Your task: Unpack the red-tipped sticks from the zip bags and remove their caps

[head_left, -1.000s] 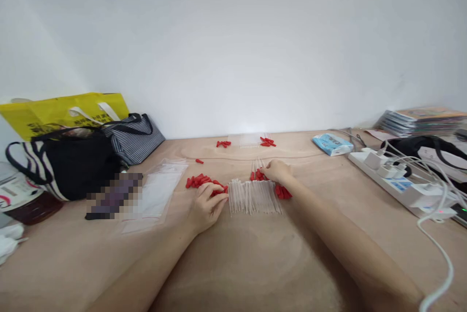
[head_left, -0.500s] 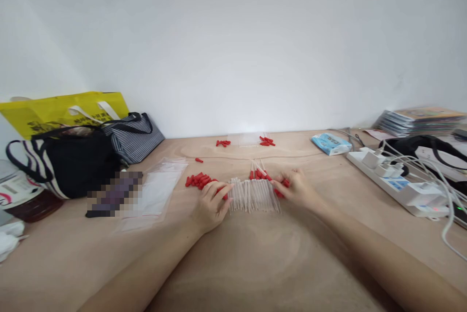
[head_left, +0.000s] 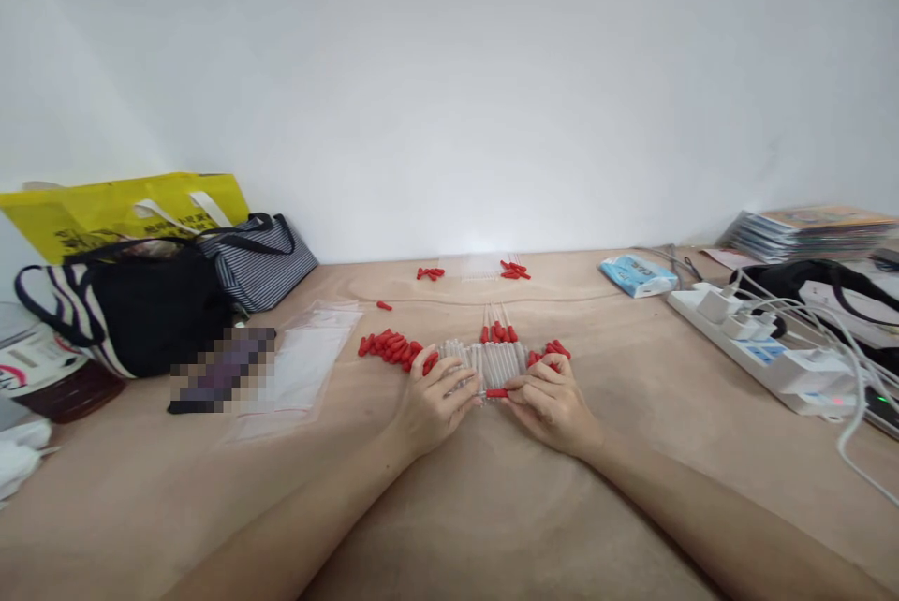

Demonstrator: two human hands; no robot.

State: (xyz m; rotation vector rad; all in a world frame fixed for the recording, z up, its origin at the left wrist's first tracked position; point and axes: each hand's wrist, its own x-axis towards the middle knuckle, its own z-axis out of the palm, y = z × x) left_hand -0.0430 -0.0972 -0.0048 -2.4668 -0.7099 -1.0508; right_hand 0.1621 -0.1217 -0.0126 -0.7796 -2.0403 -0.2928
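A row of clear thin plastic tubes (head_left: 492,360) lies on the wooden table (head_left: 492,507) in front of me. My left hand (head_left: 436,398) rests on the left part of the row, fingers on a tube. My right hand (head_left: 550,400) pinches a small red cap (head_left: 495,392) at the near end of the tubes. The fingertips of both hands meet there. Loose red caps (head_left: 390,347) lie in a pile to the left, and more red caps (head_left: 553,351) to the right. A few capped tubes (head_left: 497,330) lie just behind the row.
Striped and black bags (head_left: 140,301) and a yellow bag (head_left: 126,208) stand at the left, with a clear plastic pouch (head_left: 299,367) beside them. A white power strip (head_left: 765,353) with cables, a blue packet (head_left: 638,275) and stacked books (head_left: 807,231) are at the right. More caps and tubes (head_left: 484,271) lie by the wall.
My right hand came back from behind the row to its near edge with a red cap. My left hand slid right onto the tubes, so both hands now meet.
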